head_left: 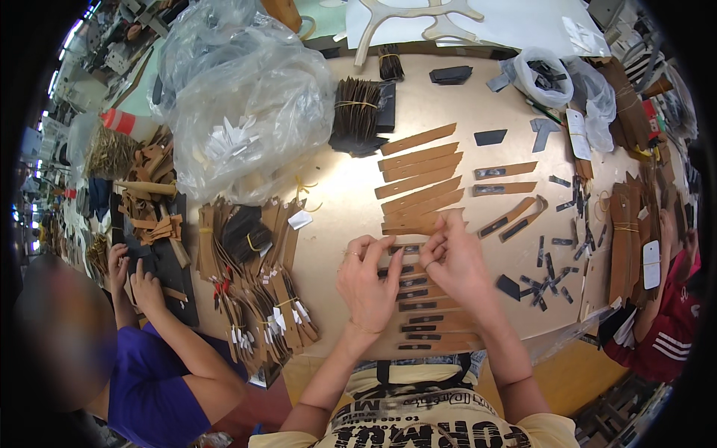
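- Left hand (367,282): thumb and fingers apart, beside a black-patched brown strip (407,249).
- Right hand (453,257): fingertips close together; I can't tell whether they're gripping.
- Brown strips (418,177) lie on the bench (332,224) beyond both.

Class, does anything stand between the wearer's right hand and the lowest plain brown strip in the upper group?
Nothing visible does. The right hand overlaps the brown strip from the right; the left hand is off to its lower left. Whether any finger grips it is unclear.

tan strips (409,224) in a column
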`<state>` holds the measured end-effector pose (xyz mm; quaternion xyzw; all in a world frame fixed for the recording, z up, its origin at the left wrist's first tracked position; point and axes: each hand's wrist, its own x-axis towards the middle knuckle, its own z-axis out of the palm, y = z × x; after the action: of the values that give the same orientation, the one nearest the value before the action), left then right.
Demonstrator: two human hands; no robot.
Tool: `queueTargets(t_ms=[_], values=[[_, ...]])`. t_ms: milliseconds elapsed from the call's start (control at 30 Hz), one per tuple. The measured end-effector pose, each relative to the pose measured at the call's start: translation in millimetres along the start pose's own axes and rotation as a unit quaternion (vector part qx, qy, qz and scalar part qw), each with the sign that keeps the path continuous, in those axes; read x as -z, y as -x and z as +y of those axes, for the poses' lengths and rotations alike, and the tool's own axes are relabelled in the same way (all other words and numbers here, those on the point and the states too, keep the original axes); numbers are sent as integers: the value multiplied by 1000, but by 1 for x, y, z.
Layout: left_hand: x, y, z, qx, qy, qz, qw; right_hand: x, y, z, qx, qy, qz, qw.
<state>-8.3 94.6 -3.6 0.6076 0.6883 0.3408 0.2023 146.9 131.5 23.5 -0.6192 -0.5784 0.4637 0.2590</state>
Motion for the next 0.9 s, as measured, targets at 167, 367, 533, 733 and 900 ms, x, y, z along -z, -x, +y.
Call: queueTargets(t_ms=[167,367,533,733,900], values=[[6,13,-15,-89,-34,-68,993,-9,6,7,72,49,47,995],[4,18,-15,-116,-137,-89,980,-21,30,15,203,329,49,921],[14,15,-4,-116,-187,-100,970,-14,51,16,201,422,65,881],[20,7,1,-80,-146,-119,979,52,60,49,142,357,204,900],[20,3,-4,-40,-19,-96,994,147,70,88,76,350,338,871]])
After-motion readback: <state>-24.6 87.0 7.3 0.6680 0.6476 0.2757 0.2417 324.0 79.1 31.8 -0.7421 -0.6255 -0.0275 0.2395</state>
